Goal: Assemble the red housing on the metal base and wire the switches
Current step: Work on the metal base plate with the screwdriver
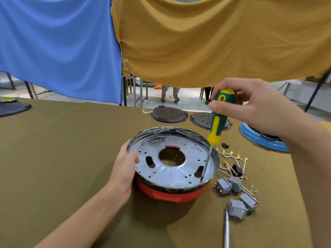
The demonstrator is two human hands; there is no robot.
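Our right hand (250, 106) pinches the top of the screwdriver (217, 120), whose shaft runs steeply down and slightly leftward to a tip resting near the front-right rim of the metal base (172, 158). The base sits in the red housing (168, 194) at table centre. Our left hand (125, 169) grips the left rim. 4 grey switches (234, 196) and the wires (232, 163) lie just right, nearer the right hand, with open cloth beyond.
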